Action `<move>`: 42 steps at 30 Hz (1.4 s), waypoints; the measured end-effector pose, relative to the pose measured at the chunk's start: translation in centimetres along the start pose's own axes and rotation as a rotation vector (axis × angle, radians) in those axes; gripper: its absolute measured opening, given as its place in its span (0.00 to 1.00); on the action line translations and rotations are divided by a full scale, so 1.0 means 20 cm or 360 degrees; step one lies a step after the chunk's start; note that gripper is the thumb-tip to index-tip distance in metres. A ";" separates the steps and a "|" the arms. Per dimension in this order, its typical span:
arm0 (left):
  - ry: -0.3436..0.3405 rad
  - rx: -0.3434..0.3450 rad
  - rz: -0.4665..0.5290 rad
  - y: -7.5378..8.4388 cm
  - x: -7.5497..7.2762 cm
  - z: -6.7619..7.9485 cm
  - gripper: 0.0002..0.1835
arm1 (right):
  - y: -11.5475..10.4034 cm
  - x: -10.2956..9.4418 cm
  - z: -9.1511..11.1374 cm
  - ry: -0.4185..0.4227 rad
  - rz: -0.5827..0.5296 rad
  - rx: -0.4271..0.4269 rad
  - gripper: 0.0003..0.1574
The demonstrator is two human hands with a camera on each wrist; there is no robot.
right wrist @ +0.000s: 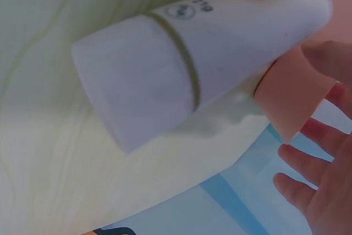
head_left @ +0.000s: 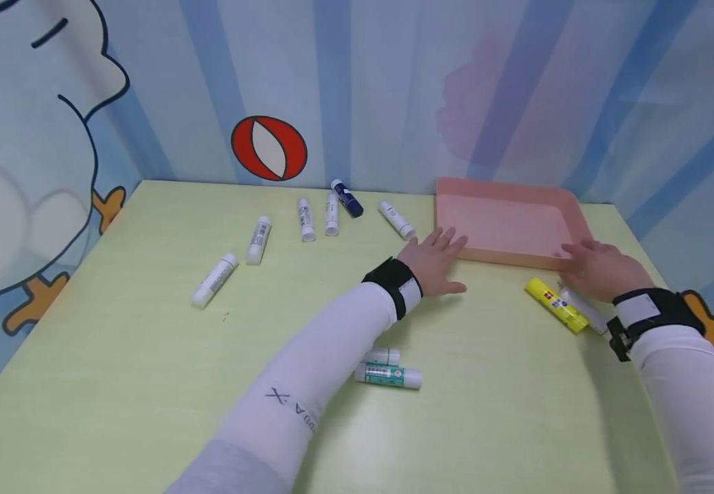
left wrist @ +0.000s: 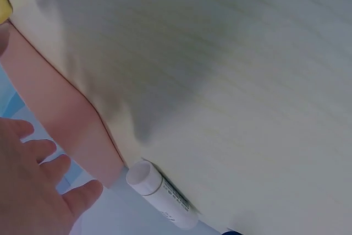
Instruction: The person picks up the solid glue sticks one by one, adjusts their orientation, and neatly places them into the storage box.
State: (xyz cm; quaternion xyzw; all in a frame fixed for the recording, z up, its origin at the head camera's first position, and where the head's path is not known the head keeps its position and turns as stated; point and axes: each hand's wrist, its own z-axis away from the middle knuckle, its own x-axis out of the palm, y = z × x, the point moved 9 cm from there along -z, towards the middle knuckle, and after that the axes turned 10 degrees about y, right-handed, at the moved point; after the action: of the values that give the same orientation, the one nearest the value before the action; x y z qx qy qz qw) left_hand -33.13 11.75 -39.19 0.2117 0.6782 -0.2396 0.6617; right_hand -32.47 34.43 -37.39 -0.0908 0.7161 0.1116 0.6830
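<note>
A pink tray [head_left: 511,263] lies at the back right of the table. My left hand [head_left: 434,264] is at its near left corner, fingers spread and thumb apart. At the near right corner, my right hand [head_left: 604,267] touches the rim with extended fingers; in the right wrist view its thumb overlaps the tray wall [right wrist: 291,92]. Below that hand lie a yellow glue stick [head_left: 556,305] and a white glue stick [head_left: 584,310], side by side. Another white glue stick [head_left: 397,219] rests just left of my left hand, its cap [left wrist: 144,177] showing in the left wrist view.
Several white glue sticks, including one at the left [head_left: 213,280], and a navy glue stick [head_left: 347,199] lie across the back left. A green-labelled glue stick [head_left: 389,376] and a white one [head_left: 383,356] lie by my left forearm. A printed backdrop [head_left: 369,89] stands behind the table.
</note>
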 end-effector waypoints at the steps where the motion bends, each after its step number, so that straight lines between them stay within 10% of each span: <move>1: 0.0001 0.0004 -0.0012 0.00 0.01 -0.01 0.49 | 0.00 0.00 0.00 0.0018 0.0007 -0.0012 0.31; 12: 0.0005 0.0011 -0.0133 -0.01 0.02 -0.02 0.43 | -0.06 -0.04 -0.05 0.0139 -0.0022 -0.0017 0.08; 23: 0.0217 0.0117 -0.0234 0.07 -0.10 -0.03 0.16 | -0.08 -0.05 -0.04 0.0021 -0.0051 0.0048 0.08; 42: 0.0380 0.0504 -0.0276 0.25 -0.17 0.04 0.10 | -0.05 -0.05 -0.02 -0.0033 -0.0097 0.0003 0.11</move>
State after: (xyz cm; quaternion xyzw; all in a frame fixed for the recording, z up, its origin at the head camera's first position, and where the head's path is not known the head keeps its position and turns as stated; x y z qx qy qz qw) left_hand -29.36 15.36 -36.04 0.2808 0.7213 -0.3724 0.5121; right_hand -32.49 33.38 -36.35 -0.1110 0.7058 0.0910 0.6937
